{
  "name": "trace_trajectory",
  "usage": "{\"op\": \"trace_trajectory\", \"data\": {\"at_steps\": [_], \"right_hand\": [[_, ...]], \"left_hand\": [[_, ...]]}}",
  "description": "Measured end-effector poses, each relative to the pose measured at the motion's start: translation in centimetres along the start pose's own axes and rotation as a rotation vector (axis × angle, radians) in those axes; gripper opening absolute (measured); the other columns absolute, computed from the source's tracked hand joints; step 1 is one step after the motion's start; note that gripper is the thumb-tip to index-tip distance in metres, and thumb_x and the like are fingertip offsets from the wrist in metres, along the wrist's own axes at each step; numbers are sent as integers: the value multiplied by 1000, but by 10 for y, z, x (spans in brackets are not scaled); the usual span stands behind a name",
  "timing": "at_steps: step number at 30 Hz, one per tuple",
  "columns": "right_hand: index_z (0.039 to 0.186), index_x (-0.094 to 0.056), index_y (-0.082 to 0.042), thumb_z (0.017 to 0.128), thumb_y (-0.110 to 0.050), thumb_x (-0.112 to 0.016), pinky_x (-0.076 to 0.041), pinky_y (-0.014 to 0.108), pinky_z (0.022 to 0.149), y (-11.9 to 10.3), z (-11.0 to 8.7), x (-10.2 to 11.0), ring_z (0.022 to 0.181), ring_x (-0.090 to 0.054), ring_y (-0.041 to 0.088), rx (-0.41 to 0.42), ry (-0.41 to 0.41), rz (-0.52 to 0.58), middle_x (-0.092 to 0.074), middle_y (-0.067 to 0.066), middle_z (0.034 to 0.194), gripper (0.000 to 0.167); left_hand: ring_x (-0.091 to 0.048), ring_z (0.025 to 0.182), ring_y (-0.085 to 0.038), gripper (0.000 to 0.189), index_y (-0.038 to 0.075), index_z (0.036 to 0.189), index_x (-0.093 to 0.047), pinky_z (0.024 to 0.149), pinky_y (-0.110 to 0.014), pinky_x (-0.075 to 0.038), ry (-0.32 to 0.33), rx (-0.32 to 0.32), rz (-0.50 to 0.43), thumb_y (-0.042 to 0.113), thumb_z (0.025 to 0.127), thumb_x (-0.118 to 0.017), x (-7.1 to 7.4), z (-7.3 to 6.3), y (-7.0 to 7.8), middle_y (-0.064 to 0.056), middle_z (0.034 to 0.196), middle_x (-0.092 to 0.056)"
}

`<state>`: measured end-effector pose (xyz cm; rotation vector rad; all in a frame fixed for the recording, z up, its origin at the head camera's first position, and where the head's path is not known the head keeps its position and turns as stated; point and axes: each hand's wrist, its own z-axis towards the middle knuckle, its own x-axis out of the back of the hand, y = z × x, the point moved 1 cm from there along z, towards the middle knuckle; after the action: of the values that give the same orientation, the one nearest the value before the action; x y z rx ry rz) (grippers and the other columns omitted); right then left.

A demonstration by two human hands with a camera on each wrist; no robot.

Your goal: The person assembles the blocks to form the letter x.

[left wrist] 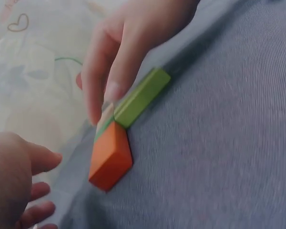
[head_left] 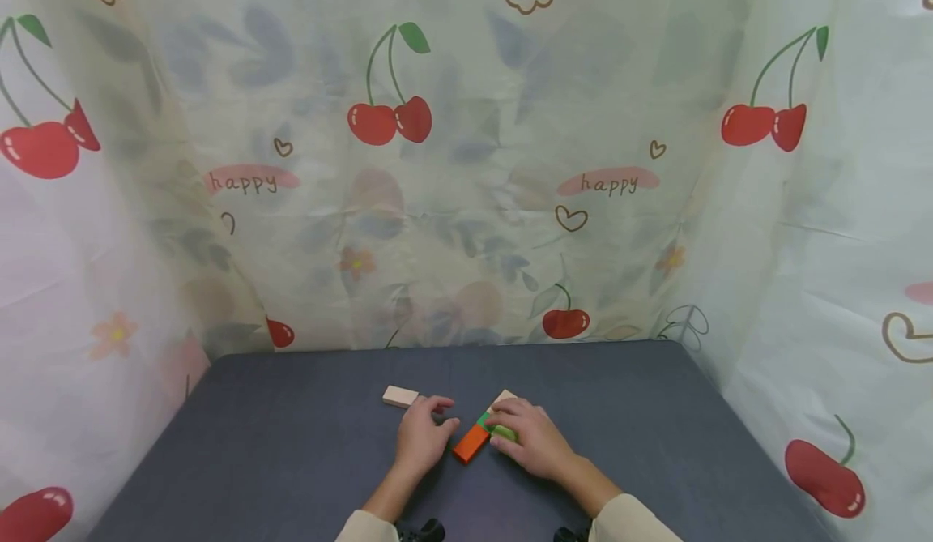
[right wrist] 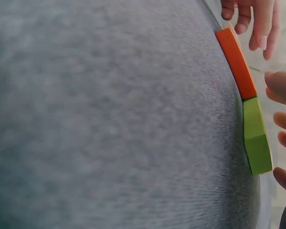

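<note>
On the dark table, an orange block, a darker green block and a pale wooden block form a slanting row. A light green block branches off at an angle beside the orange block's end. My right hand hovers around the light green and pale blocks, thumb and fingers spread apart; whether a fingertip touches a block is hard to tell. Left of the row, my left hand has loosely bent, separated fingers with nothing between them. Another pale wooden block lies just beyond it, partly behind the fingers.
A grey-blue cloth covers the table. Behind it and along both sides hang pale curtains printed with cherries and flowers. Two dark objects show at the bottom edge near the sleeves.
</note>
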<state>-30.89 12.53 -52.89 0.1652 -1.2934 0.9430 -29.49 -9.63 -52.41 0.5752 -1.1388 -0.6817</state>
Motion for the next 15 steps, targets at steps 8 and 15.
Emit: {"op": "trace_trajectory", "data": {"at_steps": [8, 15], "right_hand": [[133, -62, -28, 94, -43, -62, -32, 58, 102, -3, -4, -2, 135, -39, 22, 2, -94, -11, -50, 1, 142, 41], [139, -55, -31, 95, -47, -58, -26, 58, 106, -4, -6, -3, 140, -32, 22, 14, -160, -27, -44, -1, 148, 48]], "left_hand": [[-55, 95, -22, 25, 17, 103, -75, 82, -45, -46, 69, -97, 90, 18, 79, -81, 5, 4, -16, -1, 99, -60], [-55, 100, -25, 25, 19, 100, -76, 79, -44, -40, 145, -174, 195, 20, 77, -83, 14, 8, -27, -1, 105, -62]]}}
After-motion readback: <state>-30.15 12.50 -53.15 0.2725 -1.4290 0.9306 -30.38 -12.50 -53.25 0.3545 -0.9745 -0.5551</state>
